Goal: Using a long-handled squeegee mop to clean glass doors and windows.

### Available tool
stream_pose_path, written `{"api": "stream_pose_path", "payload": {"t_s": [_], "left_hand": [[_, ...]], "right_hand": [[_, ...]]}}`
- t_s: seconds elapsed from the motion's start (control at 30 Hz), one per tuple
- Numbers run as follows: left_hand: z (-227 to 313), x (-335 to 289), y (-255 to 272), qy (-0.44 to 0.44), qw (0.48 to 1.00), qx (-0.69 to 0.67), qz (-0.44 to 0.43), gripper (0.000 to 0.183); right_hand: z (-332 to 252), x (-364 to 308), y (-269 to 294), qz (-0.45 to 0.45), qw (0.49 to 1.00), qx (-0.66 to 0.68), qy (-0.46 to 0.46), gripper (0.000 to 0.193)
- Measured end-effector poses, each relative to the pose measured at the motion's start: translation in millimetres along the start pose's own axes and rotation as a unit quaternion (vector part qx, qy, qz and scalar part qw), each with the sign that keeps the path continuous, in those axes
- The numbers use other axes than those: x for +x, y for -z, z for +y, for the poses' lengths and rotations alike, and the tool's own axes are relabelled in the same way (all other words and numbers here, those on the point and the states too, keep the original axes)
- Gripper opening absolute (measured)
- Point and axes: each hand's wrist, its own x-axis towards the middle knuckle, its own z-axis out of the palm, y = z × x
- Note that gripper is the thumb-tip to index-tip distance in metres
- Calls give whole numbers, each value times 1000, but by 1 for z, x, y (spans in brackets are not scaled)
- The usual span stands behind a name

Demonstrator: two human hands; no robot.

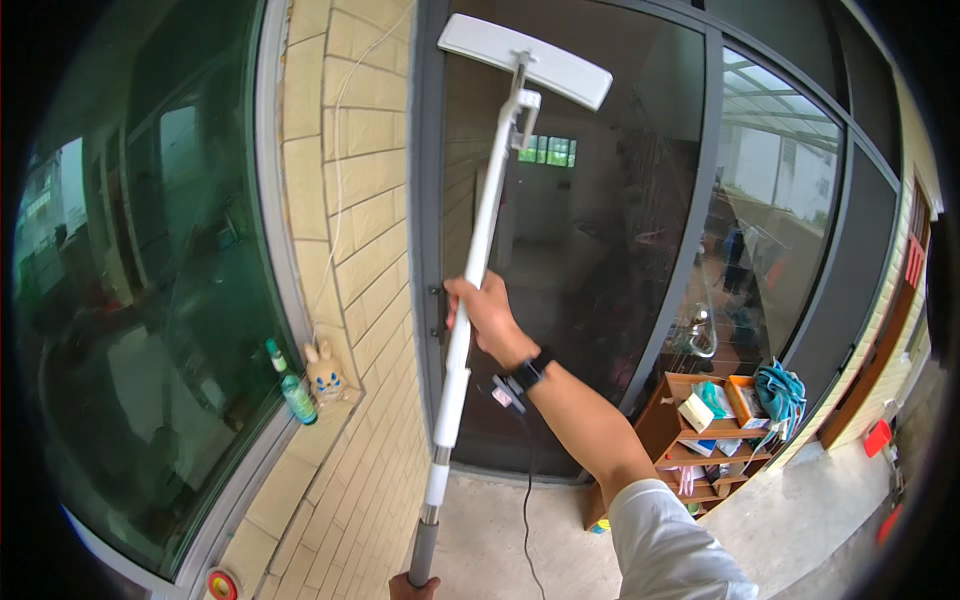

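A long flat mop with a white telescoping pole (456,400) slants up in front of a dark sliding door (600,260). Its white rectangular head (570,74) is raised against the upper part of the door; whether it touches the surface I cannot tell. Around the middle of the pole, the fingers of my right hand (487,312) are wrapped, with a dark band on that wrist. At the lower edge, my left hand (412,588) grips the grey handle end (424,550); most of that hand is cut off.
A green bottle (298,398) and a rabbit figure (324,374) stand on the left window ledge, with a tape roll (222,584) nearer. Right of the door is a cluttered wooden shelf (650,425) with blue cloth (780,395). A dark cord (527,530) runs down to the floor.
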Motion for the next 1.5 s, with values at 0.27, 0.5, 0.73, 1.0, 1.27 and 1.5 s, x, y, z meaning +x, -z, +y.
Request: {"api": "stream_pose_path", "payload": {"t_s": [0.27,0.5,0.73,1.0,1.27,1.5], "left_hand": [[114,30,1,-29,991,-108,-79,36],[115,47,-24,-110,990,-69,-47,28],[117,50,-18,-142,989,1,-49,29],[124,60,-9,-129,988,73,39,30],[130,73,-10,-109,994,-15,17,29],[134,72,-27,-83,988,-122,-50,25]], "right_hand": [[-94,58,8,1,998,-17,61,20],[-128,30,82,60,995,-24,72,14],[-125,15,78,48,997,6,66,15],[-131,31,54,-11,994,61,93,16],[-122,58,39,21,997,25,76,16],[-140,68,43,66,991,-51,101,19]]}}
